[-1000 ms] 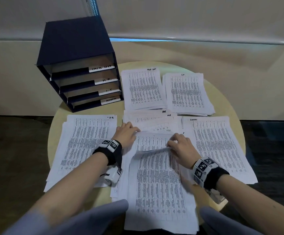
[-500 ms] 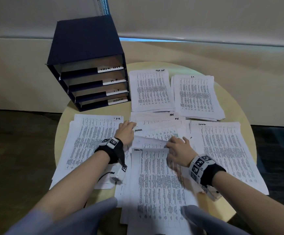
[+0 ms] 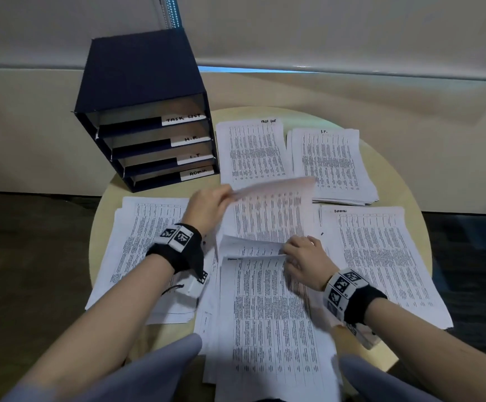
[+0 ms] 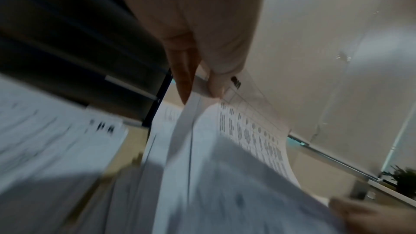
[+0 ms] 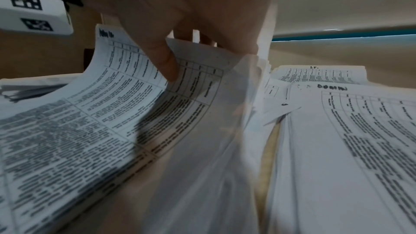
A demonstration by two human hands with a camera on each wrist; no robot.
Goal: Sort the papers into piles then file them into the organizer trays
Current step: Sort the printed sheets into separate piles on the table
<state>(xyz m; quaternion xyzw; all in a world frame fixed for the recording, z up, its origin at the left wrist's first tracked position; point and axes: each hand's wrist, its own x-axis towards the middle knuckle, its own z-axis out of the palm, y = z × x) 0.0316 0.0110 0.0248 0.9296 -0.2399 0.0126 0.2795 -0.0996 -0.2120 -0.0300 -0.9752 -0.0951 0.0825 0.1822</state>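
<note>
My left hand [image 3: 221, 198] pinches the top left corner of a printed sheet [image 3: 270, 216] and holds it lifted over the middle of the round table [image 3: 404, 204]. The left wrist view shows thumb and finger closed on that sheet [image 4: 247, 131]. My right hand [image 3: 289, 253] grips the curled top edge of the front centre pile [image 3: 270, 329], thumb on the printed side of that pile [image 5: 112, 113] and fingers behind. Sorted piles lie around: task list [image 3: 253, 152], I.T. [image 3: 331, 163], H.R. [image 3: 146, 242], admin [image 3: 381, 262]. The dark blue organizer [image 3: 137, 91] stands at the back left.
The organizer's trays are labelled TASK LIST, H.R., I.T. and ADMIN, openings facing me. Papers cover most of the table and overhang its front edge. A beige wall [image 3: 352, 39] and a window sill run behind it. Dark floor [image 3: 18, 285] surrounds the table.
My left hand has picked up a sheet from the middle stack and raised it up and back. My right hand stays on the curled top edge of the front pile.
</note>
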